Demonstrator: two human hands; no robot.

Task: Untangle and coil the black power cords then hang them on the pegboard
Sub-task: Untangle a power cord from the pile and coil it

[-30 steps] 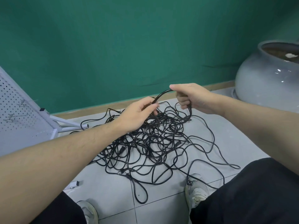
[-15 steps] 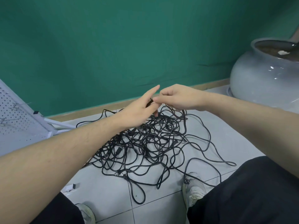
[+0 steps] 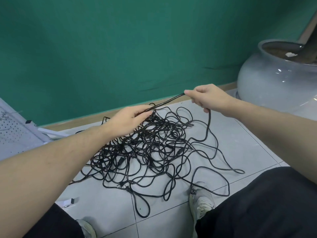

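Note:
A big tangle of black power cords lies on the grey floor tiles in front of me. My right hand pinches one cord, which runs taut down-left to my left hand. My left hand holds that same cord between thumb and fingers just above the back of the pile. Below my right hand the cord hangs down to the floor. The white pegboard leans at the far left, only partly in view.
A large grey ceramic pot stands at the right against the green wall. The pegboard's white frame foot lies left of the pile. My shoes and black-trousered knees flank the near edge of the cords. A small white part lies near my left knee.
My hands met above the pile half a second ago; now my right hand has pulled away to the right and up, drawing a straight length of cord out between the hands.

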